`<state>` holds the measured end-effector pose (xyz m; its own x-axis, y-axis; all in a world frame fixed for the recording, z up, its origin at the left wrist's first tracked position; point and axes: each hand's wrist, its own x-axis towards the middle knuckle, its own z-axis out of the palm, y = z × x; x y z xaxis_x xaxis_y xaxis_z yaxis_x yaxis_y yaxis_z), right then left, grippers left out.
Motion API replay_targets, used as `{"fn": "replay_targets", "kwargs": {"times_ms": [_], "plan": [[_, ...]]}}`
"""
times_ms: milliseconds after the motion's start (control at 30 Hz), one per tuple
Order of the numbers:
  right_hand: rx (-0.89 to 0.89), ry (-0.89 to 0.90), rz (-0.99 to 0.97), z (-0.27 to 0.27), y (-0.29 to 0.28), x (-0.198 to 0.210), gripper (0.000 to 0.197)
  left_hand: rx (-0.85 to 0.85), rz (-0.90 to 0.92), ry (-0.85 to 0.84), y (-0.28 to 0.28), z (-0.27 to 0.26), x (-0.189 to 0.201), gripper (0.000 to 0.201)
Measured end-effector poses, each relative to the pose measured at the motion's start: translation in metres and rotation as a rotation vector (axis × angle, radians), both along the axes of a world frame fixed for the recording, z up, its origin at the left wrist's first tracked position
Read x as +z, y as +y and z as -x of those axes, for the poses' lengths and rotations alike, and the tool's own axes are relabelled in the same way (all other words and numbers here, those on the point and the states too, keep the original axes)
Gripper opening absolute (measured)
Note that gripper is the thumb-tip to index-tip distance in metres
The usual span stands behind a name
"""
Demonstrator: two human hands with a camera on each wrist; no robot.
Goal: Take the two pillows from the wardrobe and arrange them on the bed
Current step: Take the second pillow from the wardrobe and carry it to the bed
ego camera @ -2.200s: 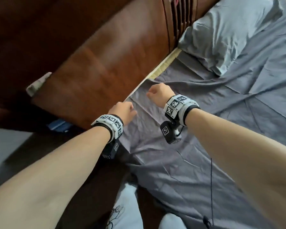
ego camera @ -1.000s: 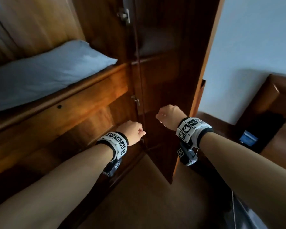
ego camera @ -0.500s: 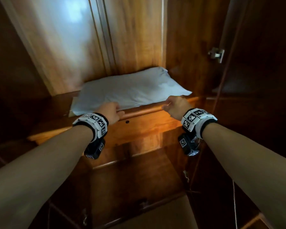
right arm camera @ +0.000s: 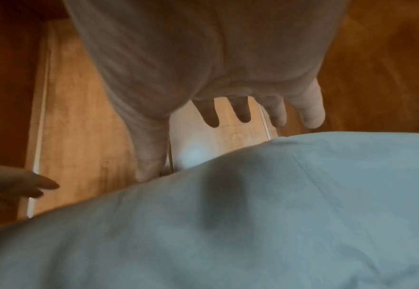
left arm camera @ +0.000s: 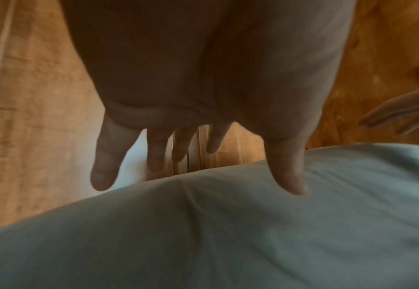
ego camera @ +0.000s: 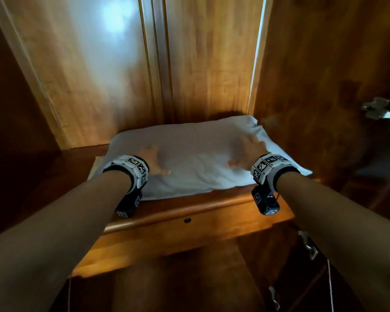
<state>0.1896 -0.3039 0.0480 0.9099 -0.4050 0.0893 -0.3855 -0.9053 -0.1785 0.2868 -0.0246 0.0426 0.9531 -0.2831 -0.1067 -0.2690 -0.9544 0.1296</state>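
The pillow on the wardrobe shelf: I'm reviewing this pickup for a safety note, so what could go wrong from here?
1. Both hands, left hand and right hand, are spread flat over the pillow with no grip yet; lifting from the top alone could let the soft pillow sag and slip.
2. The pillow's front right corner overhangs the shelf edge, so a careless pull may tip it to the floor.
3. The door hinge juts out near the right arm and might snag fabric.

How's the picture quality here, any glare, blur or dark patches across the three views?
Head view: bluish glare on the wardrobe back panel, sides dark, both hands motion-blurred over the pillow. Left wrist view: left hand shadowed against brighter wood, pillow soft. Right wrist view: right hand blurred, its dark shadow falling on the pillow.
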Motion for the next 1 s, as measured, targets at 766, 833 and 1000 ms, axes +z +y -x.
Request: {"fn": "replay_targets", "kwargs": {"times_ms": [766, 833, 1000], "plan": [[-0.068, 0.055, -0.146, -0.106, -0.040, -0.060, 0.051, 0.006, -0.036, -0.066, -0.041, -0.121, -0.057, 0.035], [-0.093, -0.020, -0.218, -0.084, -0.035, -0.053, 0.046, -0.004, 0.004, -0.088, -0.035, -0.102, -0.050, 0.034], [-0.080, -0.101, -0.254, -0.011, -0.013, -0.042, 0.043, 0.011, 0.125, -0.060, -0.015, -0.043, -0.037, 0.035]]}}
